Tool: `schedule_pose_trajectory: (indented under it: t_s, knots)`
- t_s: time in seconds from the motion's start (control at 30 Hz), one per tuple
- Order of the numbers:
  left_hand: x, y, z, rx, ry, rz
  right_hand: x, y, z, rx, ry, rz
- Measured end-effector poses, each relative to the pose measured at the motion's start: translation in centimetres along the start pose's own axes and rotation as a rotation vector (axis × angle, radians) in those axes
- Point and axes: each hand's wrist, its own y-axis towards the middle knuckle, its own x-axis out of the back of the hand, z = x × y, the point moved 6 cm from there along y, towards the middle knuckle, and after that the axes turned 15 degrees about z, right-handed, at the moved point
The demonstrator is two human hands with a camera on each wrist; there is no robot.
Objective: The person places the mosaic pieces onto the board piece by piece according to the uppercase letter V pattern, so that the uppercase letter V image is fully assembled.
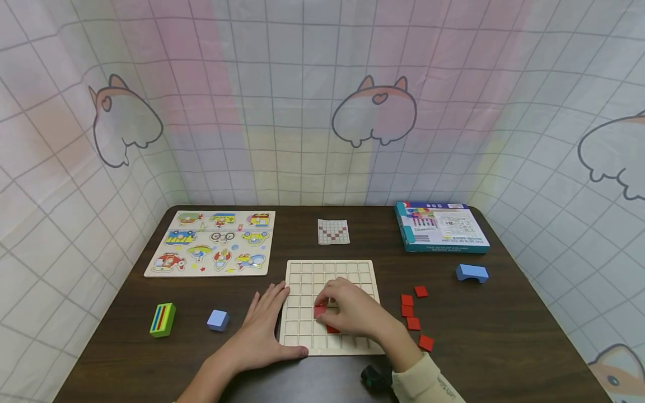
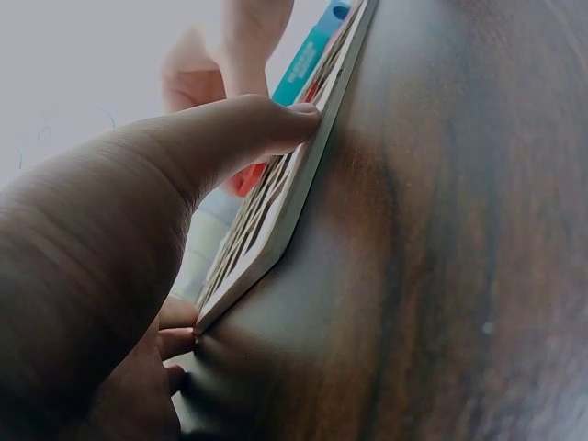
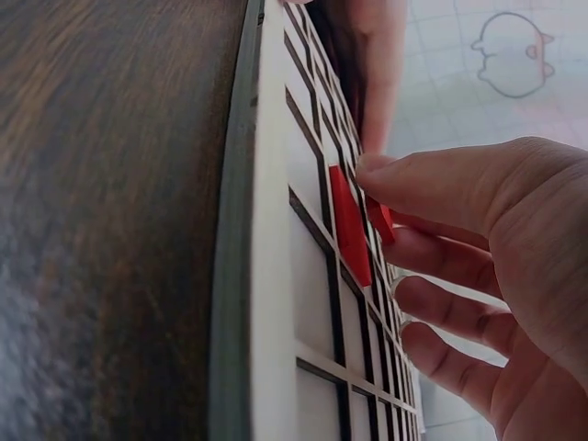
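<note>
A red tile (image 1: pixel 319 312) is pinched in the fingers of the right hand (image 1: pixel 350 308), over the grid board (image 1: pixel 360 274) near a second tile (image 3: pixel 348 228). The left hand (image 1: pixel 262 334), fingers apart, touches the board's edge. Only the head view shows a patterned card (image 1: pixel 333 232) beyond.

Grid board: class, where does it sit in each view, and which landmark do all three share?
Head: the grid board lies below centre, the left hand at its left edge.
Left wrist: seen nearly edge-on, slanting from top centre down leftward.
Right wrist: running top to bottom, left of the right hand.
Shared landmark: the right hand shows in all three.
</note>
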Motion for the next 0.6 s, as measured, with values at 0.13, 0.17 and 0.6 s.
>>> schedule_pose_trajectory:
  t_s: [0.13, 0.17, 0.6]
  knots:
    - [-0.02, 0.04, 0.05, 0.001, 0.001, 0.001, -0.11, 0.03, 0.01, -0.002, 0.011, 0.0]
    - [0.0, 0.05, 0.07, 0.001, 0.001, 0.0, -0.12, 0.04, 0.02, 0.0, 0.013, -0.002]
    - [-0.09, 0.01, 0.0, -0.002, -0.002, -0.004, -0.58, 0.13, -0.37, 0.006, 0.051, 0.004]
